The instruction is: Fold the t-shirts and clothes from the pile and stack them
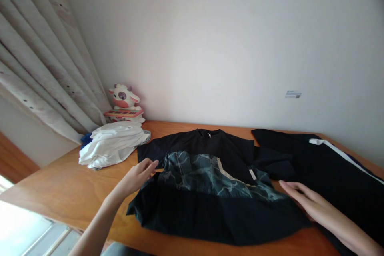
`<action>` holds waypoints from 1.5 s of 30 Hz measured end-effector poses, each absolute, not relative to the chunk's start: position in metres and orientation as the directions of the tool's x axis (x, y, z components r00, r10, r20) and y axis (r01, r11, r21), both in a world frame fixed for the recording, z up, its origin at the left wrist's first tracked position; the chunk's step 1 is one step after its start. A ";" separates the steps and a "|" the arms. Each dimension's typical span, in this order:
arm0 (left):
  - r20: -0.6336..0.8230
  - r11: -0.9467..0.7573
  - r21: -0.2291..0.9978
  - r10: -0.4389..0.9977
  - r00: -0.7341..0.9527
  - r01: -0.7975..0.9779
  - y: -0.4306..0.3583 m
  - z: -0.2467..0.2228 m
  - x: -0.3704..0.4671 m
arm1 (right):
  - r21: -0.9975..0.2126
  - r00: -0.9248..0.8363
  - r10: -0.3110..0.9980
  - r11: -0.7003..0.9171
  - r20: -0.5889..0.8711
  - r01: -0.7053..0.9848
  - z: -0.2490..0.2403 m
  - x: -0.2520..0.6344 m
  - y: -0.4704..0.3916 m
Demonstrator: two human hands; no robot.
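A black T-shirt [195, 208] lies spread out on the wooden table [66, 192], its neck toward the wall. Across its middle runs a dark teal panel with pale marble-like lines, edged by a beige strip and a small white tag. My left hand [139, 174] is at the shirt's left side, just below the sleeve, with fingers stretched out. On the opposite side, my right hand [300, 196] is beside the shirt's lower right edge, its fingers extended. Neither hand visibly grips the cloth; whether the fingertips touch it, I cannot tell.
Black clothing [339, 184] with a white stripe covers the table's right side. White clothes [111, 144] are heaped at the left, in front of a cow-shaped toy keyboard [124, 104]. A curtain [51, 48] hangs at the left, and a wall [210, 48] rises behind the table.
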State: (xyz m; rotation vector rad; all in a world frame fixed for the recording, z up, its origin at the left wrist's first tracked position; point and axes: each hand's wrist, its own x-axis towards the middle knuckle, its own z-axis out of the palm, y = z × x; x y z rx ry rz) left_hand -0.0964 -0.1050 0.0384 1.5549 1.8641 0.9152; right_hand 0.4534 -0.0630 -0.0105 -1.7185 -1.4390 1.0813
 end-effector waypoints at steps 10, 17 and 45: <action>-0.109 0.093 0.057 0.990 -0.086 0.994 -0.089 0.035 -0.071 | -0.763 -0.152 0.988 0.067 -0.041 0.643 0.002 0.461 -0.052; 0.116 0.022 0.153 0.992 -0.040 0.988 -0.035 0.039 -0.048 | -0.507 -0.160 0.946 0.288 0.281 0.812 0.005 0.411 -0.002; 0.290 0.212 0.145 0.925 -0.246 0.966 -0.004 -0.035 -0.137 | -0.056 0.219 0.960 -0.213 0.175 0.976 -0.001 0.449 0.080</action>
